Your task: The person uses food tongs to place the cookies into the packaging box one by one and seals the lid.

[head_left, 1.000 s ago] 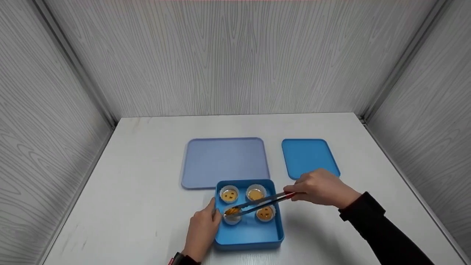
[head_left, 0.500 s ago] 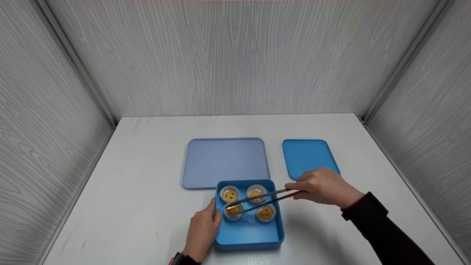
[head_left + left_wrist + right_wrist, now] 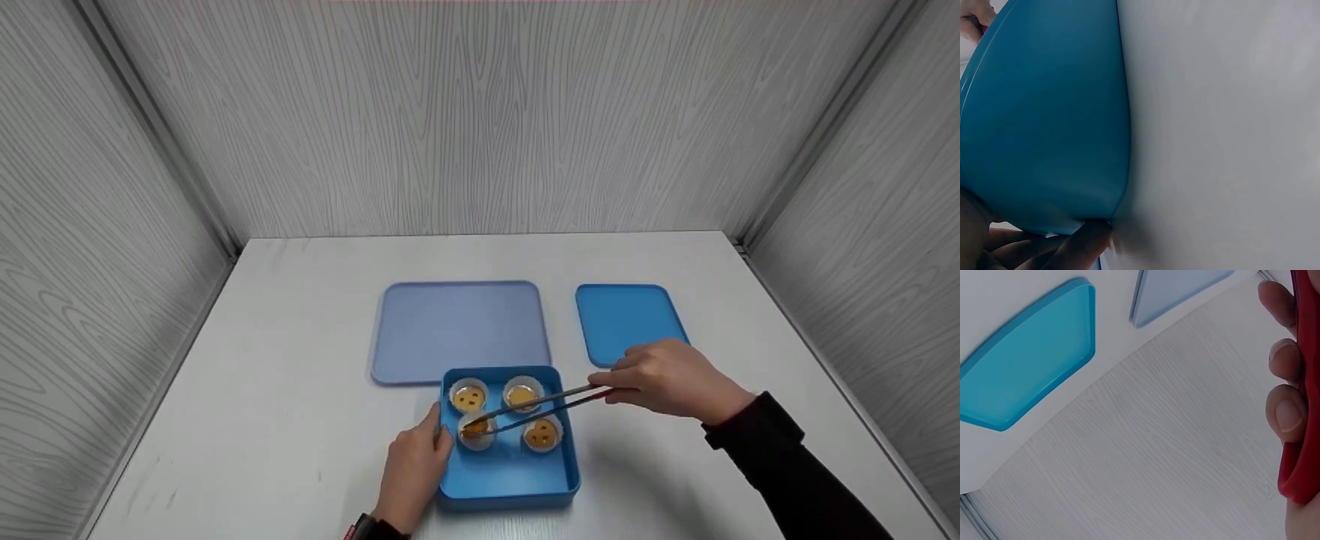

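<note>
My left hand (image 3: 414,461) grips the left wall of a blue box (image 3: 510,484). In the left wrist view its fingers (image 3: 1081,244) lie at the end of the box wall. My right hand (image 3: 667,381) holds red-handled tongs (image 3: 551,400), slanting down to the left over the box. The tong arms stand slightly apart, their tips at an orange-brown piece (image 3: 474,428) in the front-left white paper cup (image 3: 477,444). In the right wrist view several fingers curl round the red handle (image 3: 1311,394). Round yellow pieces sit in the other cups, such as the dotted cookie-like one (image 3: 541,434).
Behind the box lies a flat lavender tray (image 3: 461,330). A smaller blue lid-like tray (image 3: 628,319) lies at the back right, partly behind my right hand. Grey wood-grain panels (image 3: 480,120) enclose the white table (image 3: 262,390) at the back and sides.
The tong arms have spread apart, and the orange-brown piece now sits lower in the front-left cup. My right hand has shifted slightly right and up. The left hand and box stay put.
</note>
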The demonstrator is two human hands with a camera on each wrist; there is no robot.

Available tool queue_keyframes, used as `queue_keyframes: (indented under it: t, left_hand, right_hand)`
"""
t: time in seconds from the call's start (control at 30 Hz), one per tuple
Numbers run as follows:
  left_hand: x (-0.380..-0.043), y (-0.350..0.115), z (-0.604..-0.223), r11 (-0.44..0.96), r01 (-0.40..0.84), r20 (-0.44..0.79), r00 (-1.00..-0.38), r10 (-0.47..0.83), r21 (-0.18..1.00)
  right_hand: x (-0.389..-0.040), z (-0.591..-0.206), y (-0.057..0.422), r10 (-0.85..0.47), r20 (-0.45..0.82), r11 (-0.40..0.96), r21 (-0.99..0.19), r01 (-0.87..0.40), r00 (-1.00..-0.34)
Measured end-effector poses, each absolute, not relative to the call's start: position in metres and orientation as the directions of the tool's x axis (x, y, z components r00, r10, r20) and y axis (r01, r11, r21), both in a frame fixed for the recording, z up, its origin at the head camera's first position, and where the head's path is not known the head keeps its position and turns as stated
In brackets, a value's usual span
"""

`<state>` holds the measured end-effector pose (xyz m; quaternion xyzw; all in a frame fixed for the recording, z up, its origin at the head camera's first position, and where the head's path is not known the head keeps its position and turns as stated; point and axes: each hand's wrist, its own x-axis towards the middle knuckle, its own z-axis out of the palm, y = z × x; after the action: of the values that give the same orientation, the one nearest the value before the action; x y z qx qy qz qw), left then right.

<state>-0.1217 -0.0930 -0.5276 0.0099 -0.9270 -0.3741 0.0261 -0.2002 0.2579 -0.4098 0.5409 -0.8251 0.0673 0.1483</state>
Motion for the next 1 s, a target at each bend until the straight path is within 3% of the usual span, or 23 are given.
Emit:
queue_keyframes:
  t: [0.57, 1.0]
  left_hand:
    - [-0.122, -0.093, -0.530, 0.735, 0.002, 0.045, -0.998, -0.039, 0.678]
    - [-0.123, -0.092, -0.530, 0.728, -0.025, 0.019, -0.998, -0.052, 0.686]
  right_hand:
    - [-0.196, -0.406, 0.256, -0.874, 0.350, 0.416, 0.182, -0.891, -0.336]
    - [-0.195, -0.402, 0.266, -0.862, 0.299, 0.462, 0.133, -0.877, -0.409]
